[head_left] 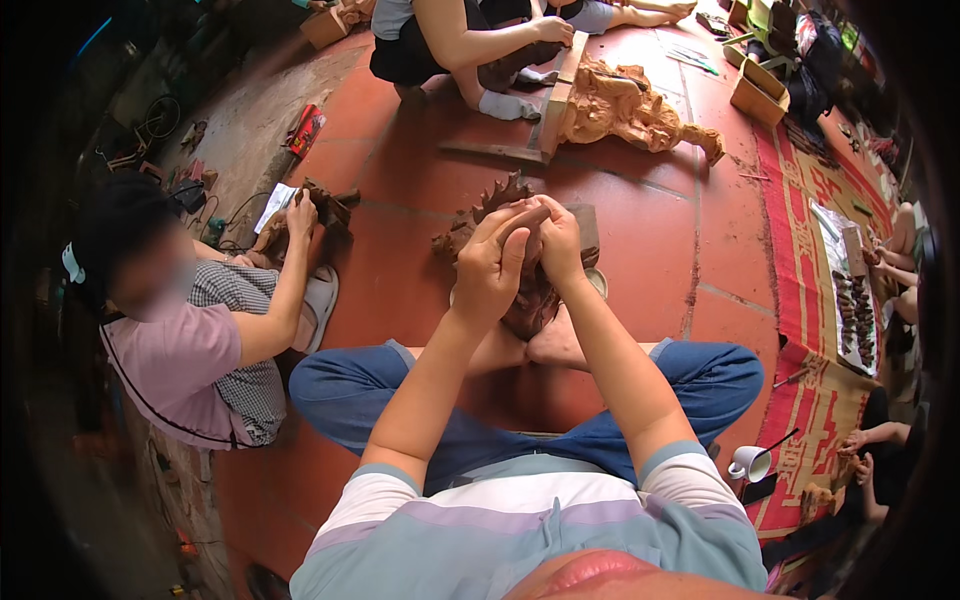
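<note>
A dark brown wood carving (507, 190) with a jagged, spiky crest rests on the floor in front of me, between my feet. Above it my hands meet. My left hand (487, 268) is closed on a flat reddish-brown strip (525, 219), whose exact kind I cannot make out. Pressed to the strip's other end is my right hand (562, 246), its fingers curled. Both hands and wrists cover much of the carving's middle, and its lower part shows between my forearms.
At left a person in a pink shirt (180, 345) works on another dark carving (325, 215). Ahead, a person holds a board by a large light-wood carving (635, 110). On the right lie a red-and-tan mat (800, 300), a white sheet with small dark pieces, and a white mug (748, 463).
</note>
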